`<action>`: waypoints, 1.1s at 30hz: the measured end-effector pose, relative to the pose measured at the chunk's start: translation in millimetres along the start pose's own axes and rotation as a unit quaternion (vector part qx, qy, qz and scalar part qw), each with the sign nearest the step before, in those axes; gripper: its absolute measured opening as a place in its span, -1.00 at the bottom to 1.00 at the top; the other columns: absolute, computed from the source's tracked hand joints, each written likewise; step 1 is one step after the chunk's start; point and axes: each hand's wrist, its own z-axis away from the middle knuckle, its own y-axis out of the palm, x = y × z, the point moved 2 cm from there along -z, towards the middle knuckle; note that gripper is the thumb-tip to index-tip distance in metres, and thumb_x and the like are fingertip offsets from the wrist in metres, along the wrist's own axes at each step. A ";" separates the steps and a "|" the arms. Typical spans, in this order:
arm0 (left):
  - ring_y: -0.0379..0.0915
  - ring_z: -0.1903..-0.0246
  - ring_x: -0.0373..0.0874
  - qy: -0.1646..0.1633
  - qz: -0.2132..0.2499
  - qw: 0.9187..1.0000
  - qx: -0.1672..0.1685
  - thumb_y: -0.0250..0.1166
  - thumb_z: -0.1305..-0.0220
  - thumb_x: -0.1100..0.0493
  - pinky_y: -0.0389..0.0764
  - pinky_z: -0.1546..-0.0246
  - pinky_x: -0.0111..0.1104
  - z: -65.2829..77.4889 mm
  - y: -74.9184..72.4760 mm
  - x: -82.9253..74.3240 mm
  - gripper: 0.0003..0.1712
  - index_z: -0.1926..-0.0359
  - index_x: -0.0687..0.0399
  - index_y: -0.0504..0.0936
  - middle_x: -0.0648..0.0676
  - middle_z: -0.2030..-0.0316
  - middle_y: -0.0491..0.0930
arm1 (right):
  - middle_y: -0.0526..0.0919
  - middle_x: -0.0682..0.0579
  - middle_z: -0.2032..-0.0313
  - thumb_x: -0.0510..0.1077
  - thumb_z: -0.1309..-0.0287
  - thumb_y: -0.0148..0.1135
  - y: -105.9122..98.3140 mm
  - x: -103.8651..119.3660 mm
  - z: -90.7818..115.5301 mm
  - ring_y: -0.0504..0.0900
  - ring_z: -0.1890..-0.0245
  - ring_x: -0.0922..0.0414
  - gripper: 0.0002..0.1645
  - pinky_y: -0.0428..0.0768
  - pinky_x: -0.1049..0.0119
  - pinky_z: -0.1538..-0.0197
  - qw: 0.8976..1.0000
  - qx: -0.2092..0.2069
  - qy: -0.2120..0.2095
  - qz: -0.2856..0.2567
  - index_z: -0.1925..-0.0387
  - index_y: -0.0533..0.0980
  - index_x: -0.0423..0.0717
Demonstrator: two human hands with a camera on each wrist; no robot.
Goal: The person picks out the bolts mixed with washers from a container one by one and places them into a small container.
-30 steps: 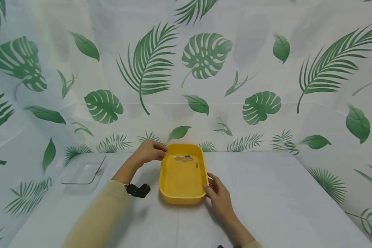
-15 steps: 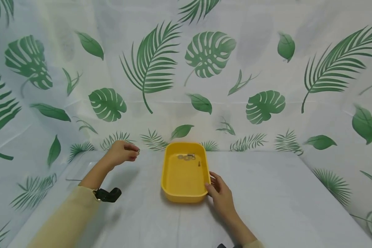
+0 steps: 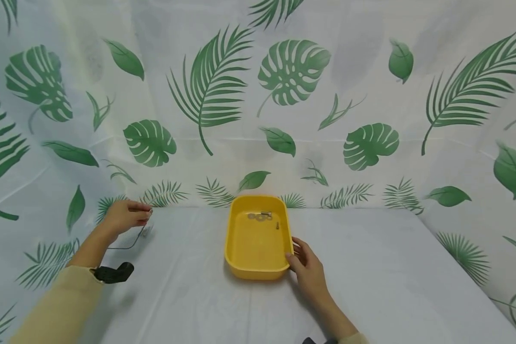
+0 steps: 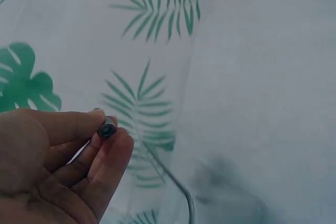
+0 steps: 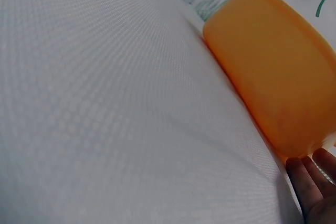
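My left hand (image 3: 124, 217) is raised at the left, over the bent grey edge (image 3: 124, 248) of a see-through container. Between its thumb and fingertips it pinches a small round metal piece (image 4: 107, 129) with a dark recess in the end. My right hand (image 3: 307, 270) holds the yellow tray (image 3: 258, 248) by its right side, thumb at the rim and fingers against the outer wall. Several small washers (image 3: 260, 217) and a metal bolt (image 3: 266, 213) lie toward the tray's far end. A small screw (image 3: 277, 225) lies near its right wall.
A white cloth (image 3: 189, 286) covers the table. Behind it hangs a white sheet (image 3: 236, 157) printed with green leaves, which also runs along both sides. The left forearm and hand cover much of the see-through container.
My left hand has moved left from the tray's far left corner to over the see-through container, with the small metal piece in its fingertips. My right hand has stayed on the tray.
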 end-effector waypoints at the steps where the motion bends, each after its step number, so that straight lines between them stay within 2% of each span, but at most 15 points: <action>1: 0.68 0.20 -0.25 -0.002 -0.001 1.000 -0.004 0.21 -0.44 0.20 0.75 0.07 -0.32 0.0 -3.1 3.9 -0.51 -0.22 0.52 0.50 0.45 -0.12 0.59 | 0.57 -0.22 -0.26 -0.07 -0.43 0.16 -0.5 0.2 0.2 0.65 -0.18 -0.06 -0.41 0.73 0.30 -0.01 1.000 -0.001 0.001 0.001 -0.42 0.35 -0.05; 5: 0.68 0.20 -0.20 -0.013 -0.007 1.000 -0.008 0.20 -0.45 0.25 0.75 0.15 -0.36 -0.9 -10.9 17.2 -0.53 -0.21 0.56 0.48 0.47 -0.09 0.59 | 0.57 -0.22 -0.27 -0.07 -0.43 0.15 -1.8 -0.6 0.6 0.65 -0.19 -0.06 -0.41 0.73 0.31 -0.01 1.000 -0.003 0.005 0.007 -0.42 0.35 -0.06; 10: 0.68 0.22 -0.15 -0.036 -0.010 0.999 -0.016 0.18 -0.44 0.29 0.76 0.17 -0.32 -6.7 -12.3 32.5 -0.56 -0.19 0.57 0.48 0.46 -0.05 0.61 | 0.57 -0.22 -0.27 -0.06 -0.43 0.16 -3.8 -0.5 1.0 0.64 -0.20 -0.07 -0.40 0.73 0.30 -0.01 1.000 -0.009 0.005 0.004 -0.42 0.34 -0.08; 20: 0.59 0.39 -0.31 -0.085 -0.022 0.996 -0.016 0.23 -0.38 0.31 0.70 0.31 -0.37 -11.3 -11.4 62.2 -0.61 -0.10 0.56 0.55 0.28 0.17 0.71 | 0.59 -0.20 -0.25 -0.09 -0.41 0.17 -1.7 -0.5 2.9 0.65 -0.18 -0.07 -0.43 0.73 0.32 0.00 1.000 -0.012 0.012 0.002 -0.39 0.37 -0.06; 27: 0.57 0.45 -0.23 -0.105 -0.075 0.991 -0.018 0.28 -0.27 0.32 0.62 0.42 -0.39 -17.8 -9.9 70.9 -0.72 0.09 0.49 0.68 0.19 0.35 0.72 | 0.61 -0.18 -0.22 -0.10 -0.41 0.16 0.2 -1.4 1.9 0.66 -0.16 -0.08 -0.45 0.74 0.32 0.02 1.000 -0.018 0.007 0.007 -0.37 0.39 -0.06; 30: 0.57 0.43 -0.18 -0.119 -0.095 0.988 -0.012 0.26 -0.26 0.32 0.61 0.40 -0.37 -21.6 -8.1 71.8 -0.71 0.08 0.49 0.67 0.21 0.36 0.70 | 0.61 -0.18 -0.22 -0.11 -0.40 0.16 0.7 -2.0 1.1 0.66 -0.15 -0.08 -0.45 0.74 0.32 0.02 1.000 -0.018 0.005 0.007 -0.37 0.39 -0.07; 33: 0.58 0.41 -0.14 -0.118 -0.113 0.987 -0.008 0.21 -0.24 0.33 0.61 0.39 -0.34 -23.8 -6.4 71.8 -0.68 0.06 0.52 0.64 0.24 0.34 0.68 | 0.61 -0.17 -0.22 -0.11 -0.40 0.16 1.2 -2.2 0.2 0.66 -0.15 -0.07 -0.45 0.74 0.32 0.02 1.000 -0.017 0.006 0.005 -0.37 0.39 -0.07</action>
